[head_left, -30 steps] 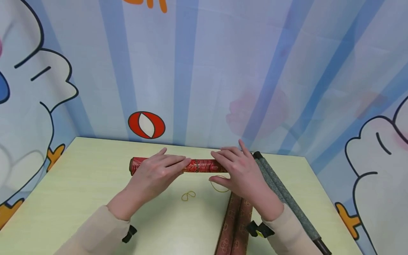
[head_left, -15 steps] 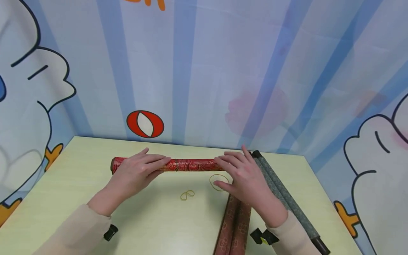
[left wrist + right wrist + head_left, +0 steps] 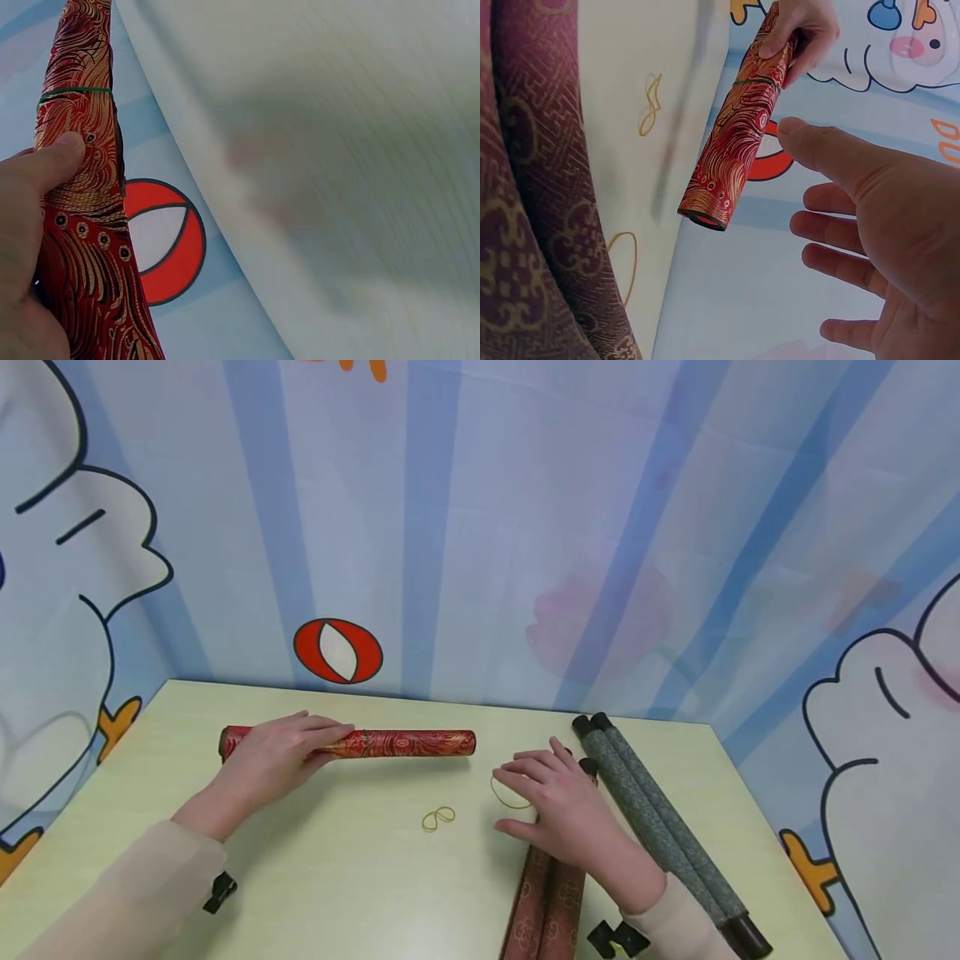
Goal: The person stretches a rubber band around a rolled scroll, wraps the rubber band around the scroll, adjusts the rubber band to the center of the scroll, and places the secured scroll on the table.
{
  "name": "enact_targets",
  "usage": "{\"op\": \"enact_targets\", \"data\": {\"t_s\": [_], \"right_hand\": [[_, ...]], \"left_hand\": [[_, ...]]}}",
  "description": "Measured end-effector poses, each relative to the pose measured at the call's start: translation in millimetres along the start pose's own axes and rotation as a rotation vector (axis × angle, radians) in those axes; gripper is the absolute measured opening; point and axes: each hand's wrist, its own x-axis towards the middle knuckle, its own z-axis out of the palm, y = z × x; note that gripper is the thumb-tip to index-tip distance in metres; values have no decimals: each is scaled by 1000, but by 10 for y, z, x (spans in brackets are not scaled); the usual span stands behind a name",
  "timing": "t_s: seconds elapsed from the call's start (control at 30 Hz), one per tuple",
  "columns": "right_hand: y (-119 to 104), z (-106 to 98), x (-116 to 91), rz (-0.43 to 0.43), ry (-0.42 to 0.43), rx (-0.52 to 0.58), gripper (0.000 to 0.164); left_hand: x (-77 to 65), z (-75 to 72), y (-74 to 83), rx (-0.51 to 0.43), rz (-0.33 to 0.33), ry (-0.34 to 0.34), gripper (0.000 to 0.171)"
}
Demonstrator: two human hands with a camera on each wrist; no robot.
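Note:
In the head view my left hand (image 3: 281, 752) grips a red and gold patterned fabric roll (image 3: 420, 743), held level above the back left of the table. A green band (image 3: 75, 90) circles the roll, and the left wrist view shows my thumb lying along the fabric. My right hand (image 3: 555, 810) is apart from the roll, its fingers spread and holding nothing. Below that hand lies a yellow rubber band (image 3: 635, 255), partly hidden in the head view. A second rubber band (image 3: 437, 816), twisted into a loop, lies on the table between my hands.
Two brown patterned rolls (image 3: 561, 910) lie side by side under my right hand and wrist. To their right, two grey rolls (image 3: 667, 818) with black ends lie slanted on the pale table (image 3: 337, 877). A printed cloth backdrop (image 3: 480, 543) rises behind the table's far edge.
My left hand has carried the red roll leftward. The roll's right end has come out from my right hand, which has let go and dropped slightly nearer to me.

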Motion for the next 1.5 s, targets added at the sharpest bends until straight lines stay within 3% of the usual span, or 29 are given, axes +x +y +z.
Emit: {"op": "enact_targets", "data": {"t_s": [0.27, 0.5, 0.9, 1.07, 1.27, 1.5], "right_hand": [[-54, 29, -83, 11, -47, 20, 59], [-61, 54, -187, 22, -53, 27, 60], [-78, 54, -313, 45, -86, 33, 57], [-85, 48, -350, 40, -71, 37, 56], [-70, 59, -378, 58, -67, 55, 54], [-27, 79, -392, 61, -42, 55, 53]], "left_hand": [[64, 75, -168, 8, -69, -90, 49], [112, 147, -311, 75, -114, -166, 50], [181, 297, -570, 150, -243, -210, 52], [127, 360, -632, 158, -263, -231, 51], [21, 423, -709, 154, -280, -205, 54], [-45, 417, -689, 121, -291, -191, 57]]}}
